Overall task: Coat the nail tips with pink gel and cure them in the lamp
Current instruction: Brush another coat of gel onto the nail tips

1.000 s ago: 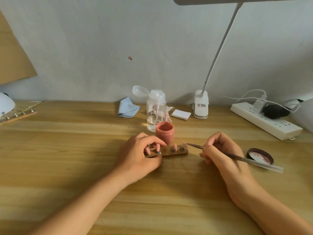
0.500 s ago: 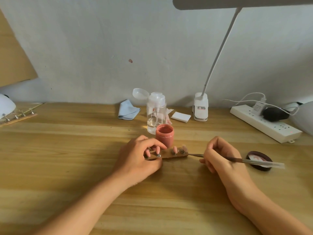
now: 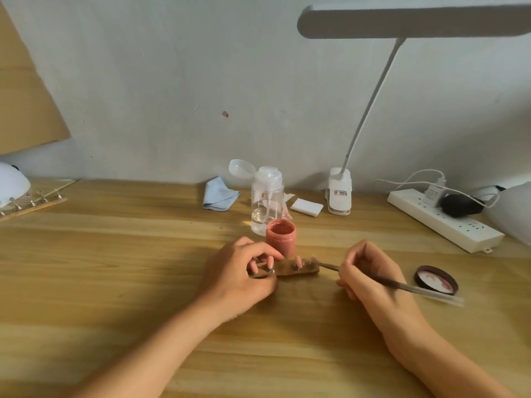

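Note:
A small wooden holder strip (image 3: pixel 290 270) lies on the table (image 3: pixel 115 268) and carries several nail tips (image 3: pixel 298 260), some pink. My left hand (image 3: pixel 238 275) grips the strip's left end between thumb and fingers. My right hand (image 3: pixel 370 271) holds a thin brush (image 3: pixel 402 285), whose tip touches the rightmost nail tip. Just behind the strip stands an open jar of pink gel (image 3: pixel 280 238). Its dark lid (image 3: pixel 436 280) lies upturned to the right. A white curing lamp (image 3: pixel 13 182) shows partly at the far left edge.
A clear pump bottle (image 3: pixel 266 201) stands behind the jar, with a blue cloth (image 3: pixel 218 193) and white pads (image 3: pixel 307 207) nearby. A clip-on desk lamp (image 3: pixel 340 193) arches overhead. A power strip (image 3: pixel 442 218) sits back right. Another nail holder strip (image 3: pixel 31 203) lies far left.
My right hand has brought the brush tip leftward and down onto the rightmost nail tip. My left hand has kept its hold on the strip.

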`<move>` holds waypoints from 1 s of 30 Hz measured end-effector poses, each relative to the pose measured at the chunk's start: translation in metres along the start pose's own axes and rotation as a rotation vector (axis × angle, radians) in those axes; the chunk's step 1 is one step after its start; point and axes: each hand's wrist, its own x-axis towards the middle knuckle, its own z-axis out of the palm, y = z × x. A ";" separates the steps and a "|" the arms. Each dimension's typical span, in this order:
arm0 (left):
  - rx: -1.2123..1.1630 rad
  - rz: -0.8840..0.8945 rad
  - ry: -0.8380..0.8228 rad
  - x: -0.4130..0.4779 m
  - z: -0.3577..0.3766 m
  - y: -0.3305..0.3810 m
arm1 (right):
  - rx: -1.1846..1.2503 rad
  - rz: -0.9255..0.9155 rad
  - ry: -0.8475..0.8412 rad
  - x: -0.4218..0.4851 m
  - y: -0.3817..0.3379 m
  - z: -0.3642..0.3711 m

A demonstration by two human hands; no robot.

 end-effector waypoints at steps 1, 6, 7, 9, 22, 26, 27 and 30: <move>-0.001 -0.001 -0.005 0.000 0.000 0.001 | 0.010 0.004 0.032 0.001 0.002 -0.001; 0.011 -0.005 -0.008 0.000 -0.001 0.003 | 0.121 -0.049 0.104 -0.002 0.001 0.000; 0.019 -0.005 -0.005 0.001 -0.001 0.003 | 0.091 -0.091 0.113 -0.003 0.001 0.000; 0.039 -0.002 0.004 0.001 -0.001 0.001 | -0.024 -0.186 0.148 -0.003 -0.002 0.001; 0.138 -0.033 0.049 0.002 0.000 0.001 | -0.346 0.017 -0.039 0.073 -0.035 0.031; 0.153 -0.031 0.046 0.003 -0.001 0.000 | -0.409 0.098 -0.081 0.084 -0.024 0.044; 0.153 -0.027 0.049 0.003 -0.001 0.000 | -0.419 0.102 -0.076 0.085 -0.023 0.046; 0.135 -0.016 0.051 0.002 -0.002 0.000 | -0.411 0.089 -0.053 0.080 -0.027 0.045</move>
